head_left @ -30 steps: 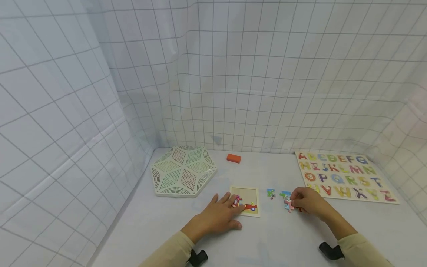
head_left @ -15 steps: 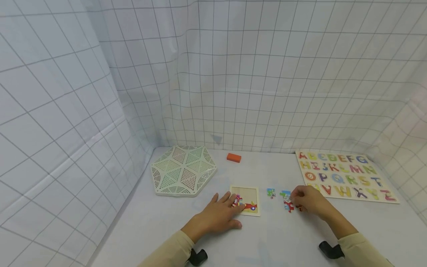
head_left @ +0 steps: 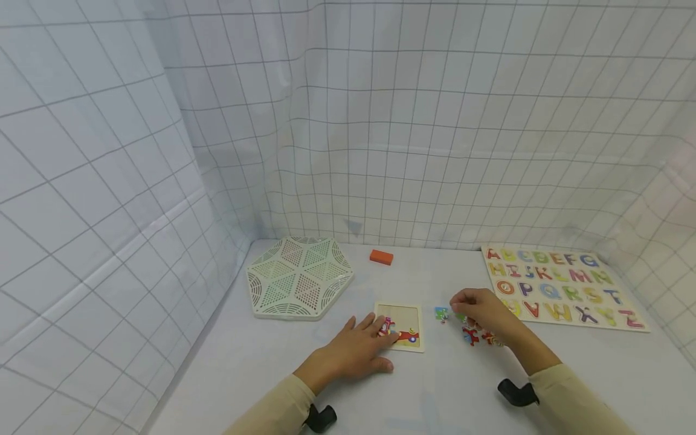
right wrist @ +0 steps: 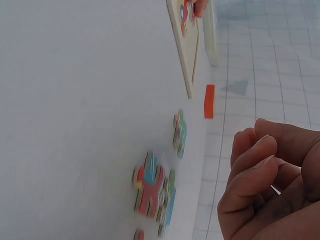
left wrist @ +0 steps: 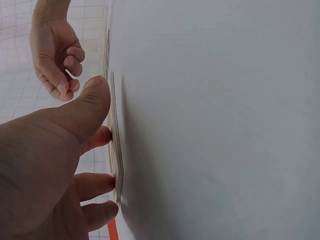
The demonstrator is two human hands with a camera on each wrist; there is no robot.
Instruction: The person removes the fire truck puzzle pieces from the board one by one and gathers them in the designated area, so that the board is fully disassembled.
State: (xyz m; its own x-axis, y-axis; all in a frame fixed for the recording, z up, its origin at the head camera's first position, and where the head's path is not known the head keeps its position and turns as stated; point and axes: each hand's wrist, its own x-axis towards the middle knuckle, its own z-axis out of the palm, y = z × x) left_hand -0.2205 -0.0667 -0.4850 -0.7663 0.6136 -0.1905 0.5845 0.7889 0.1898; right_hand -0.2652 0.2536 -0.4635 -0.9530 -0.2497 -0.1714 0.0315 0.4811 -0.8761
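Observation:
My left hand (head_left: 356,350) lies on a small wooden puzzle board (head_left: 400,313), fingers spread over its left side. Red puzzle parts lie in the lower part of the tray. In the left wrist view the fingertips (left wrist: 102,215) touch the board's edge; the thumb is raised apart. Above loose jigsaw pieces hovers my right hand (head_left: 486,311), fingers loosely curled and nothing visible between them. Below it are a red-and-blue piece (right wrist: 150,187) and a green-and-blue piece (right wrist: 171,200). Another green-and-blue piece (head_left: 441,314) sits nearer the board. A red-yellow piece (head_left: 492,338) is partly covered by the right hand.
A wooden alphabet board (head_left: 576,296) stands at the far right. At the back left is a pale hexagonal perforated board (head_left: 299,278). An orange block (head_left: 381,257) sits near the back. Gridded white cloth (head_left: 435,133) rises behind and left of the white table.
My right hand has risen off the red pieces and shifted left and away from me, uncovering them. The left hand has stayed on the puzzle board.

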